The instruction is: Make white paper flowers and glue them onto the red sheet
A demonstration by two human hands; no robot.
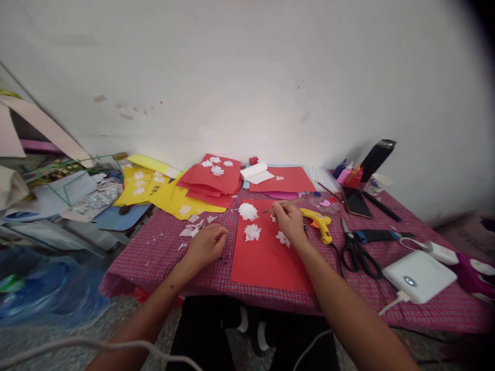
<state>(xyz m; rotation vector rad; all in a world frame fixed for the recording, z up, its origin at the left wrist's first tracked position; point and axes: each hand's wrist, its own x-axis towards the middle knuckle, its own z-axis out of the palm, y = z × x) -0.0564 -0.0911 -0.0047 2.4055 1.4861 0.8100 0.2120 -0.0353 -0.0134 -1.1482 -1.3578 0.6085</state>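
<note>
A red sheet of paper (266, 263) lies in front of me with white paper flowers on it. One rounded white flower (248, 212) is at its upper left, and a frilly one (252, 232) sits just below. My right hand (289, 221) is closed over the sheet's right side, pinching a thin tool (267, 211) with a dark tip and a brownish handle. Another white flower (282, 238) shows partly beside that wrist. My left hand (207, 243), its fingers curled in, rests on the checked cloth left of the sheet, near white paper scraps (191, 229).
Red sheets (201, 181) and yellow paper (185, 198) lie behind on the left. A white paper roll (253, 171) is at the back. On the right are a yellow glue gun (319, 224), black scissors (355, 252), a utility knife (377, 235), phone (356, 201), power bank (419, 275) and black bottle (378, 159).
</note>
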